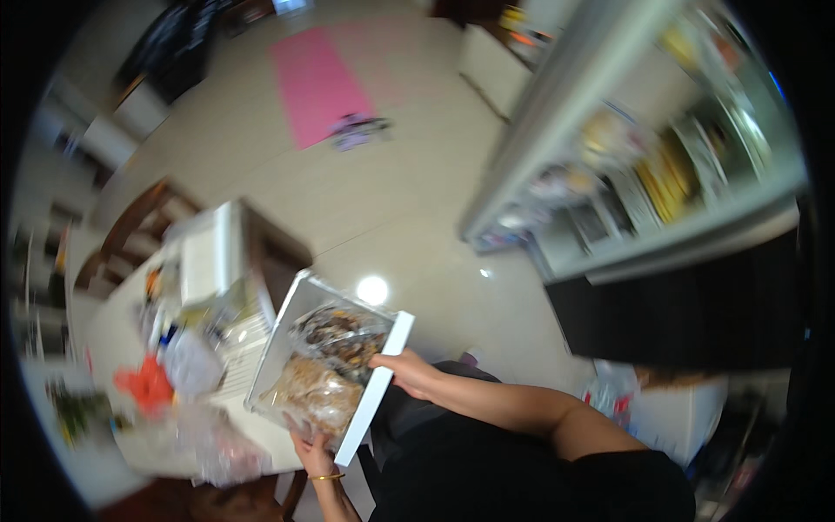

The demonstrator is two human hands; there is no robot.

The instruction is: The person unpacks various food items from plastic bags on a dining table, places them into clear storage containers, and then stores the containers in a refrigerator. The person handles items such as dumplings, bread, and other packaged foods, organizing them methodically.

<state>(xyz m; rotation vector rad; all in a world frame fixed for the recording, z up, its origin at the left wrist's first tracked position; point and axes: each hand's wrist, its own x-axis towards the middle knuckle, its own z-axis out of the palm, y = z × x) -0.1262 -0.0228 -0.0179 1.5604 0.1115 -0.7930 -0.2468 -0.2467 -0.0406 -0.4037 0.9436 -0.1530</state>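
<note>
Both of my hands hold a drawer-like bin [277, 339] with pale walls and a white front panel [375, 391]. My right hand [409, 373] grips the panel's upper part, thumb over its edge. At the bin's lower corner, my left hand [314, 451] supports the side, with some fingers hard to make out against it. Inside lie two clear plastic bags: one of light-brown food [319, 395] nearer my left hand, and one of dark, mixed pieces [339, 333] beyond it. The exact foods cannot be told.
Left of the bin is a table [124, 450] bearing a red plastic bag [145, 385], a whitish bag [192, 362] and a clear bag [225, 450]. A refrigerator [554, 124] stands open at right, its shelves loaded. A pink mat [319, 81] lies on the tiled floor ahead.
</note>
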